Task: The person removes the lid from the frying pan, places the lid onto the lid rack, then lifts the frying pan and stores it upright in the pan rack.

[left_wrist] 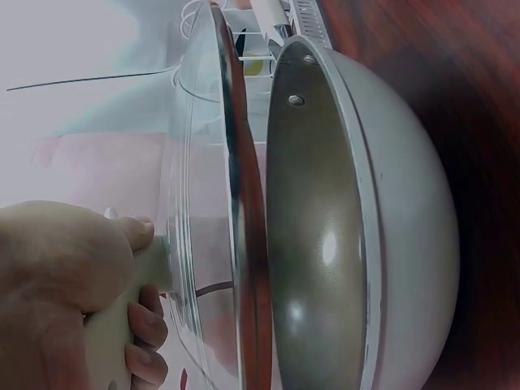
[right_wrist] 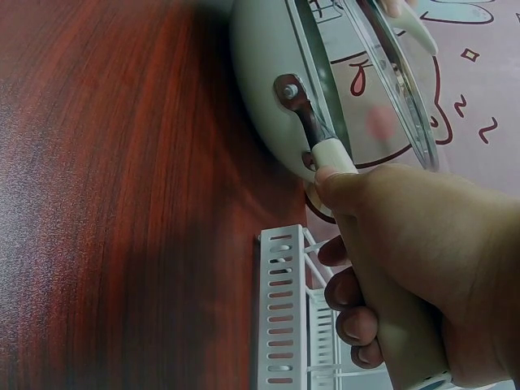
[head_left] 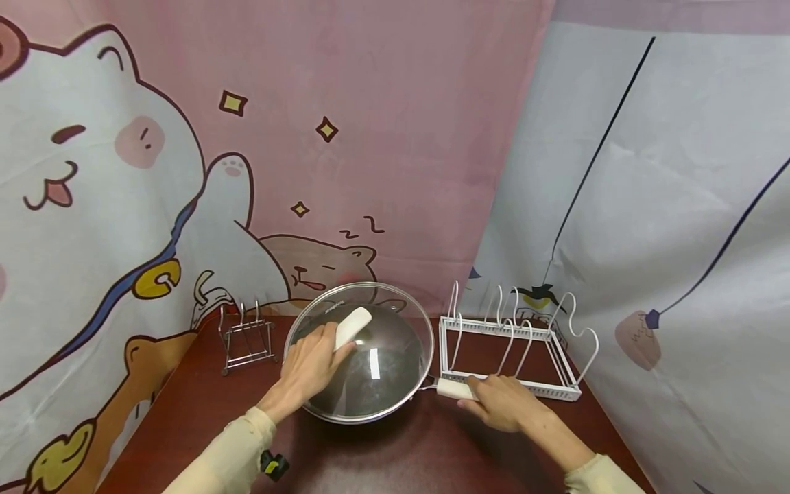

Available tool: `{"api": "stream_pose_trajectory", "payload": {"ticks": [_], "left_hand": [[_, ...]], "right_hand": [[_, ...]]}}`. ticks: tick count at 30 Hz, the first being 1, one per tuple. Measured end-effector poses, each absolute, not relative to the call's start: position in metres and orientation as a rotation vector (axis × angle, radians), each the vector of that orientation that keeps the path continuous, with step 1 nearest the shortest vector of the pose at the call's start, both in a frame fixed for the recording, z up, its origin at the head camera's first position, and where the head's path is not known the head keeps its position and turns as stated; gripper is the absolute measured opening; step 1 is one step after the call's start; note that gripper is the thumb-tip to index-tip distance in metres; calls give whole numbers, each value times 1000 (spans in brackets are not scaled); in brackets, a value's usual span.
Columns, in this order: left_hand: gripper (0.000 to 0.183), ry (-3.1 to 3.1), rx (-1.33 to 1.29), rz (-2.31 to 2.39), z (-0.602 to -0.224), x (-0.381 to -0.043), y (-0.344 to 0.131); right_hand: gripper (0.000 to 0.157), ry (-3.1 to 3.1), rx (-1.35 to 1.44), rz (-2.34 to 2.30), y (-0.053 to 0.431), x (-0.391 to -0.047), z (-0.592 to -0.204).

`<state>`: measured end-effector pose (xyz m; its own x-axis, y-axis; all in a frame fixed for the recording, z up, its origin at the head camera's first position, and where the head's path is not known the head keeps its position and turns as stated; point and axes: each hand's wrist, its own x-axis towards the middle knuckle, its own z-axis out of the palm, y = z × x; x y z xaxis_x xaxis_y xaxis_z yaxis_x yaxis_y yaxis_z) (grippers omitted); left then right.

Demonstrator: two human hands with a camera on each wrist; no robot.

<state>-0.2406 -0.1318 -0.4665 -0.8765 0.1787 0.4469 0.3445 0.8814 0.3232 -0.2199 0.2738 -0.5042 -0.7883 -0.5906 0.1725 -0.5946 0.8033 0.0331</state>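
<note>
A glass lid (head_left: 333, 309) with a metal rim is held over a wok by my left hand (head_left: 311, 363), whose fingers wrap around the pale lid handle (head_left: 353, 327). In the left wrist view a gap shows between the lid's rim (left_wrist: 236, 162) and the wok (left_wrist: 406, 203), so the two are apart there. My right hand (head_left: 503, 401) grips the wok's cream handle (head_left: 455, 389). The right wrist view shows that handle (right_wrist: 370, 276) joined by a metal bracket to the pale wok wall (right_wrist: 260, 89). The wok's grey inside looks bare through the glass.
A white rack (head_left: 444, 343) with upright wire dividers stands right of the wok. On the left is a small metal wire rack (head_left: 248, 336). A black and yellow object (head_left: 273, 465) appears by the left sleeve. Printed cloth (head_left: 401, 137) hangs behind the dark red table (head_left: 370, 460).
</note>
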Motion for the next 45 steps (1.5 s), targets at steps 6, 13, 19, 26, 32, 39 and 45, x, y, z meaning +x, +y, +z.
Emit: {"api": "stream_pose_trajectory", "payload": {"ticks": [6,13,19,26,32,39,45], "left_hand": [[41,-2663,-374,-579,-464,-239,-135],[40,-2675,-359,-625,-462,-237,-138],[40,-2674,-364,-655,-461,-237,-140],[37,-2680,-348,-718,-456,-241,-141],[39,-2695,-326,-750,-453,-241,-142],[39,-2687,-320,-782,-453,-241,-142],[40,-2686,-321,-815,-452,-241,-142]], "right_hand": [[39,-2827,943,93,278,-223,-512],[47,-2692,1015,235,300,-247,-558],[42,-2778,963,143,285,-229,-524],[36,-2845,924,51,274,-220,-505],[37,-2850,925,60,275,-220,-505],[37,-2827,937,55,275,-221,-506],[37,-2830,936,62,276,-221,-505]]}}
